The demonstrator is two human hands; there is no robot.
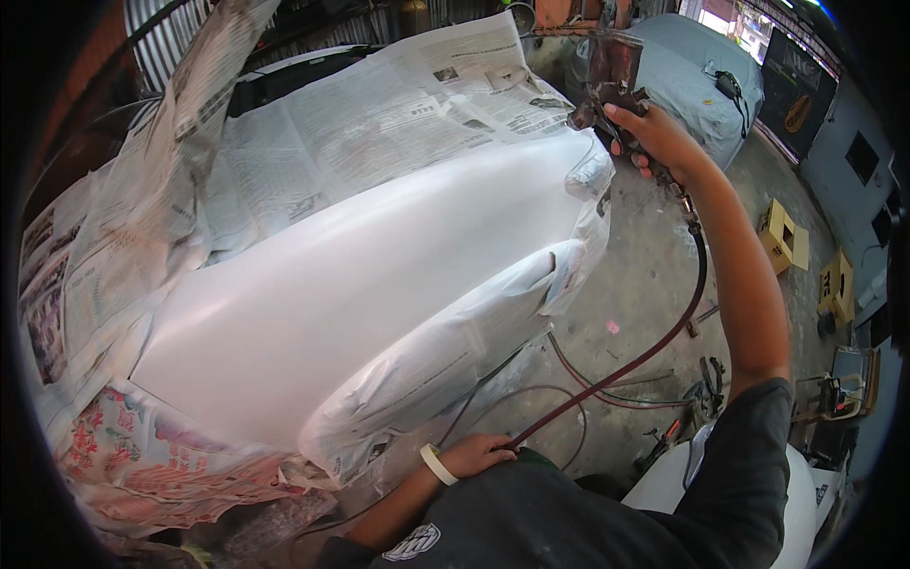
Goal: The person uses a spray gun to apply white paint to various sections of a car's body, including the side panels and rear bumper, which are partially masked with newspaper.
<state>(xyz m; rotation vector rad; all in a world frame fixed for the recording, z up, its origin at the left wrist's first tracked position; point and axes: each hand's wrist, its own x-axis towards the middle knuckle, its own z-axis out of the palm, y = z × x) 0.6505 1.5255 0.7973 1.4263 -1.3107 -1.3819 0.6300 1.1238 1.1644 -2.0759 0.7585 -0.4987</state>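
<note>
"Grip first: right hand (654, 135) wrapped round a spray gun (614, 82), held up; trigger pulled or not, can't tell from my end. Left hand (477, 456) sits on the hose (654, 346) near the waist, fingertips tucked away, so can't tell if it's closed round it."

"Where's the workpiece?"

"White car panel (379, 275), big, right across the middle of my feed, lower left to upper right. Gun's just off its far end, nozzle (581, 117) turned toward it."

"Step?"

"I'd call it coating the panel, working the far end. No mist visible to me, so can't confirm paint's flowing."

"Next move calls for?"

"My call: steady sweep along the curve, even gap, hose kept off the face. Hose hangs clear of the panel; brushing the finish would be the risk."

"Surface?"

"Smooth, white, soft sheen along the bulge. No runs I can make out. Newspaper (379, 133) masks the upper side, whitened paper (445, 351) follows the lower curved edge, flowered sheet (118, 431) bottom left."

"Room?"

"Stained grey floor (616, 284). Car cover (701, 85), silvery, over a vehicle beyond the gun. Two cardboard boxes (774, 237) off right. Done, next clip."
</note>
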